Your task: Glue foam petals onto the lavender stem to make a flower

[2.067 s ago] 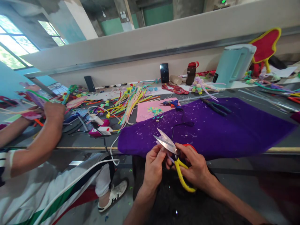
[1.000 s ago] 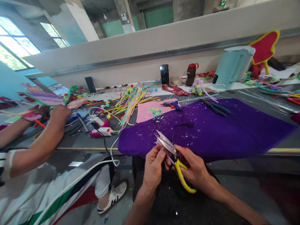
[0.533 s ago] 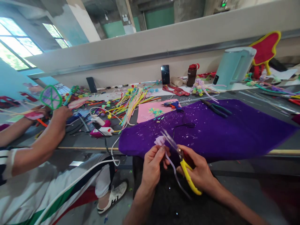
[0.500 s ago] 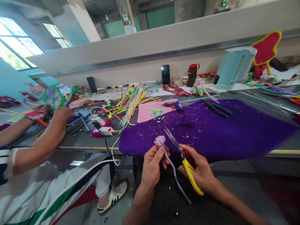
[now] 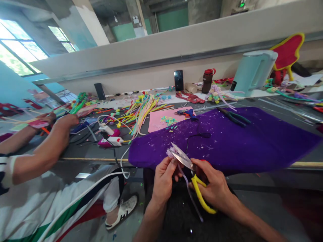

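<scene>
Pinched in my left hand (image 5: pixel 165 176) is a small lilac pipe-cleaner flower (image 5: pixel 170 153), its long lilac stem (image 5: pixel 193 198) hanging down past my fingers. My right hand (image 5: pixel 213 185) grips yellow-handled scissors (image 5: pixel 200 195). The blades are parted and lie across the flower head, partly covering it, so I cannot tell whether they touch it. Both hands are at the near edge of a purple cloth (image 5: pixel 242 144) sprinkled with pale bits of fluff.
On the cloth lie dark-handled pliers (image 5: pixel 233 117). A blue glue gun (image 5: pixel 188 113) rests on pink paper (image 5: pixel 153 122) with small clippings. Behind are bundled pipe cleaners (image 5: pixel 143 111), a phone (image 5: pixel 178 80), a bottle (image 5: pixel 207 80) and a kettle (image 5: pixel 253 72). A co-worker's arm (image 5: pixel 47 148) reaches in at left.
My right hand has brought the scissors left over the lilac flower, and the blades have spread apart. At left, the co-worker's green-rimmed piece has been lowered and tilted.
</scene>
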`<state>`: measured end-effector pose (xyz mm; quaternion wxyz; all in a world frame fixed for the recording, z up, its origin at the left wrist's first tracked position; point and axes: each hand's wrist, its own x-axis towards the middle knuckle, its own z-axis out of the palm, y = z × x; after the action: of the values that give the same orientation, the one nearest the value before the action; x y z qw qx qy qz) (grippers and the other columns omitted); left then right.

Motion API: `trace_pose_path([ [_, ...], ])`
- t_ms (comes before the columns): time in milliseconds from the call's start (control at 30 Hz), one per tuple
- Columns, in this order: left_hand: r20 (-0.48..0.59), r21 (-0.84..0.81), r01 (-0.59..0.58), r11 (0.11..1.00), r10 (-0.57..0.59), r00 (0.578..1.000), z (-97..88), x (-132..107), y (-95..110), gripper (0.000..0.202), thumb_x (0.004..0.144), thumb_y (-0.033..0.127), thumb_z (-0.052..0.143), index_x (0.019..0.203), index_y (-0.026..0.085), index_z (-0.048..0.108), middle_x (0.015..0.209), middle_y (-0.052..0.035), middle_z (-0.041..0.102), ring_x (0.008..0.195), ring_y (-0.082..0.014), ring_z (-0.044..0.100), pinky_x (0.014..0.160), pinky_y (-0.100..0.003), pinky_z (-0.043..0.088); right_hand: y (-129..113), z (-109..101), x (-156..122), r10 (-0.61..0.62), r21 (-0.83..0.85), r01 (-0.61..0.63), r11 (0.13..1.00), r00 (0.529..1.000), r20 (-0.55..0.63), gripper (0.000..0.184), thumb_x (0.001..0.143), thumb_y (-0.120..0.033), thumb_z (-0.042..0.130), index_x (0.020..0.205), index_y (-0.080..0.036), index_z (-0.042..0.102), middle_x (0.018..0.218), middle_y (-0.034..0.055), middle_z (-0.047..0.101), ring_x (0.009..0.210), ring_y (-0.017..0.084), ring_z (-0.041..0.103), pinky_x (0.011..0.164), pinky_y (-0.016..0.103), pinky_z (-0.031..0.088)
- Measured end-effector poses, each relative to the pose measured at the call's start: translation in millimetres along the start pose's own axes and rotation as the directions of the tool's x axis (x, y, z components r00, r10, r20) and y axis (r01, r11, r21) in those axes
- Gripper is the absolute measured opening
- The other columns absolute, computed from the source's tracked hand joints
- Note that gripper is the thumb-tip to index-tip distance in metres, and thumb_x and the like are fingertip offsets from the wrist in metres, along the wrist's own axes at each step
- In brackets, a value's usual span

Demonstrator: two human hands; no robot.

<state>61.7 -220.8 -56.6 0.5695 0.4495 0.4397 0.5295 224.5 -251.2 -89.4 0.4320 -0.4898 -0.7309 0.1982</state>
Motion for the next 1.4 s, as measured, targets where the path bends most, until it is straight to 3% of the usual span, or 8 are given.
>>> trace_pose_path([
  [367,-0.039,0.354,-0.151,0.923,0.175,0.984,-0.9,-2.9,7.5,0.02,0.079,0.034,0.057,0.074,0.016,0.064,0.055,0.003,0.055,0.048,-0.0087,0.043,0.047,-0.019,0.035,4.9,1.6,0.6,-0.057,-0.036,0.054,0.998,0.996,-0.066,0.06,0.072,-0.026,0.067,0.127,-0.022,0.043,0.084,0.0036,0.057,0.07,0.017,0.055,0.06,0.028,0.047],
  [1000,-0.024,0.414,-0.167,0.895,0.194,0.981,-3.9,-2.4,4.9,0.017,0.079,0.032,0.056,0.072,0.018,0.063,0.057,0.0031,0.053,0.052,-0.01,0.043,0.052,-0.02,0.037,7.6,5.2,-0.1,-0.074,0.033,0.076,0.997,0.995,-0.06,0.06,0.072,-0.019,0.067,0.127,-0.023,0.042,0.085,0.0032,0.057,0.068,0.016,0.053,0.06,0.027,0.046],
  [1200,-0.04,0.364,-0.133,0.922,0.159,0.987,0.8,-4.6,5.6,0.016,0.078,0.029,0.056,0.078,0.017,0.066,0.058,0.002,0.058,0.05,-0.0105,0.046,0.049,-0.02,0.036,9.2,6.2,-0.5,-0.084,0.037,0.086,0.996,0.994,-0.063,0.058,0.074,-0.021,0.063,0.127,-0.023,0.042,0.087,0.0049,0.059,0.069,0.017,0.055,0.061,0.028,0.048],
  [1400,-0.016,0.337,-0.132,0.932,0.146,0.989,2.1,-5.0,5.1,0.016,0.078,0.03,0.056,0.073,0.017,0.064,0.057,0.0017,0.059,0.048,-0.0096,0.047,0.047,-0.02,0.036,9.7,6.7,-1.0,-0.078,0.034,0.081,0.996,0.995,-0.067,0.059,0.073,-0.019,0.063,0.128,-0.023,0.042,0.088,0.0051,0.059,0.07,0.017,0.055,0.062,0.029,0.048],
])
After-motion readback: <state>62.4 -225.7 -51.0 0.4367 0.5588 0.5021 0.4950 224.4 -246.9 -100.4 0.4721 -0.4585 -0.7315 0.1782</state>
